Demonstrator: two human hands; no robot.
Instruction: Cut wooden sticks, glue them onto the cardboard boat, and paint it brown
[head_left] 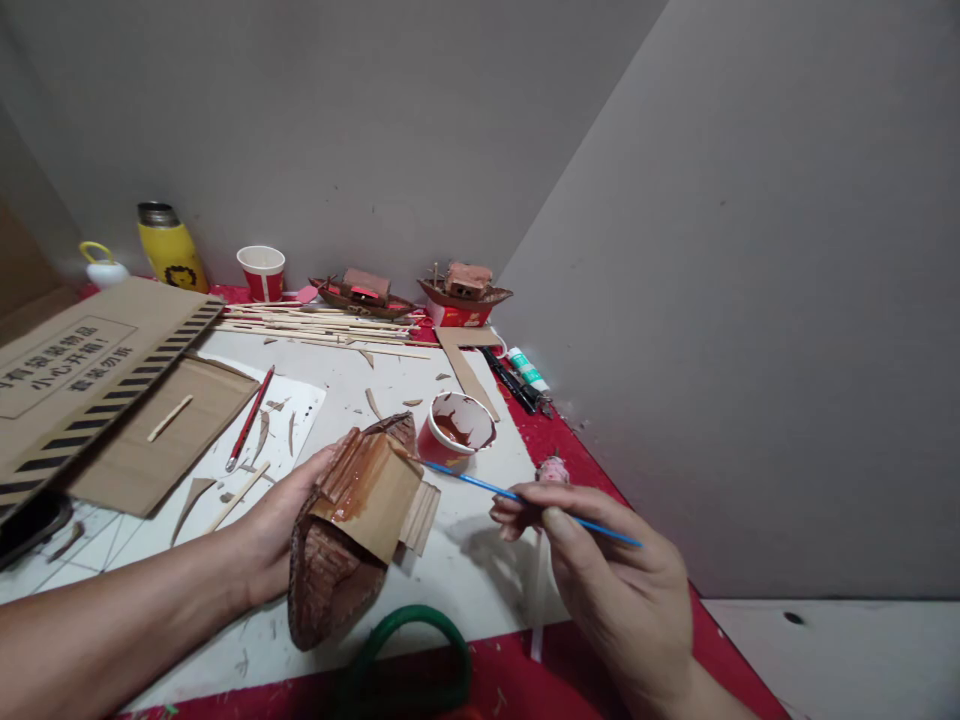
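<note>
My left hand [304, 505] holds a cardboard model boat [334, 580] from its left side, tilted above the table; most of those fingers are hidden behind it. The boat's hull is brown, and its roof [386, 500] is part wet brown paint, part bare cardboard. Pinched in my right hand [600, 560] is a thin blue paintbrush [472, 482], its tip touching the upper part of the roof. Just beyond the boat stands a paper cup [457, 425] with brown paint inside and smears on its rim.
Two finished-looking model boats [367, 290] stand at the back beside thin wooden sticks [315, 325], a second paper cup [261, 272] and a yellow bottle [171, 250]. Cardboard sheets [172, 430] and a red pencil [250, 420] lie left. A green handle [412, 615] is at the front.
</note>
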